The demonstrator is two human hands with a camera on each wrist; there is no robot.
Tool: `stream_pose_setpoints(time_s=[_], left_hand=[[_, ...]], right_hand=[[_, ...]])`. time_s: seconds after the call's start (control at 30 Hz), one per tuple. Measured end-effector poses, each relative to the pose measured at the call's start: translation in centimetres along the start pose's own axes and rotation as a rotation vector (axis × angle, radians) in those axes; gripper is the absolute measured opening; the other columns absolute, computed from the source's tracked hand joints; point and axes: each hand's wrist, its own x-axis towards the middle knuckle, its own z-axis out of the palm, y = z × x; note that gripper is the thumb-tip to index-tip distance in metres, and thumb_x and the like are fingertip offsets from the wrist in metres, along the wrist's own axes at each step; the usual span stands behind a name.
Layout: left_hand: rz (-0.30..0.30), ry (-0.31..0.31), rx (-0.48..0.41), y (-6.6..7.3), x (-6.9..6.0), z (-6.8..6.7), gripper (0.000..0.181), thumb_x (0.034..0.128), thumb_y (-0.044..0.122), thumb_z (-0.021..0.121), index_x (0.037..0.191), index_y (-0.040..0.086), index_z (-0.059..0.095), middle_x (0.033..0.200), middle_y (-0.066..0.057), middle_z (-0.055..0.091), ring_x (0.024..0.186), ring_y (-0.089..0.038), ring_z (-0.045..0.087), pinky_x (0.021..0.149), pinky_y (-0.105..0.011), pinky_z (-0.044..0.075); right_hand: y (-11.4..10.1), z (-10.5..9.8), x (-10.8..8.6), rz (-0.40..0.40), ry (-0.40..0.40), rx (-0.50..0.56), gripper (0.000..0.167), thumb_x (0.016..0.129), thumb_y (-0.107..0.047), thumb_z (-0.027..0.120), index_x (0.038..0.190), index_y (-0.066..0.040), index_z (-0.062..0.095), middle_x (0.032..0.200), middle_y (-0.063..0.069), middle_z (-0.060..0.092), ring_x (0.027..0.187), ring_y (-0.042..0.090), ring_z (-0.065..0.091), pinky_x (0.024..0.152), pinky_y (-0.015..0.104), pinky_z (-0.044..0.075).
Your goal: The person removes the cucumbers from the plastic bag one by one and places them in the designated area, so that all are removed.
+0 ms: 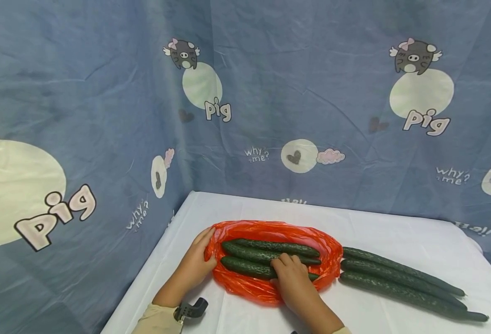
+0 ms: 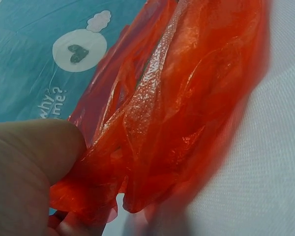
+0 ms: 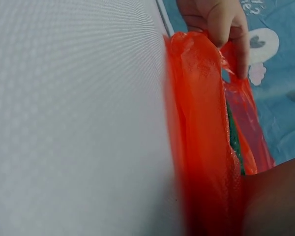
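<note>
A red plastic bag (image 1: 253, 293) lies spread on the table with several dark green cucumbers (image 1: 249, 253) inside its opening. The left hand (image 1: 196, 260) pinches the bag's left end; in the left wrist view its thumb (image 2: 49, 147) presses on the red film (image 2: 187, 98). Over the nearest cucumber in the bag, the right hand (image 1: 293, 283) reaches in with fingers bent on it; the fingertips are partly hidden. From the right wrist view, the bag's side (image 3: 201, 108) hides the right fingers, and the left hand (image 3: 221, 19) holds the far end.
Three more cucumbers (image 1: 399, 290) lie side by side on the white table (image 1: 379, 232), right of the bag and close to its right end. A blue cloth (image 1: 245, 116) with printed pigs hangs behind and at the left. A dark band (image 1: 182, 311) is on the left wrist.
</note>
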Motion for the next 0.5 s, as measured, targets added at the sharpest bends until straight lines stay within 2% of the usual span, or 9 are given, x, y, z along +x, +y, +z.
stream_pose_setpoints(time_s=[0.27, 0.5], left_hand=[[-0.021, -0.018, 0.002, 0.17, -0.06, -0.09, 0.085, 0.0834, -0.003, 0.067, 0.162, 0.004, 0.037, 0.167, -0.014, 0.035, 0.154, -0.036, 0.036, 0.124, -0.053, 0.033], [-0.014, 0.001, 0.012, 0.13, -0.07, -0.16, 0.085, 0.083, -0.004, 0.068, 0.162, 0.004, 0.038, 0.166, -0.015, 0.037, 0.153, -0.037, 0.037, 0.122, -0.054, 0.034]], right_hand=[[0.25, -0.07, -0.18, -0.02, 0.053, -0.036, 0.033, 0.089, -0.03, 0.082, 0.117, -0.018, 0.07, 0.114, -0.003, 0.064, 0.104, 0.022, 0.057, 0.079, 0.044, 0.049], [0.51, -0.22, 0.09, -0.031, 0.111, -0.023, 0.032, 0.089, -0.03, 0.083, 0.116, -0.021, 0.069, 0.115, -0.004, 0.064, 0.107, 0.023, 0.057, 0.086, 0.045, 0.049]])
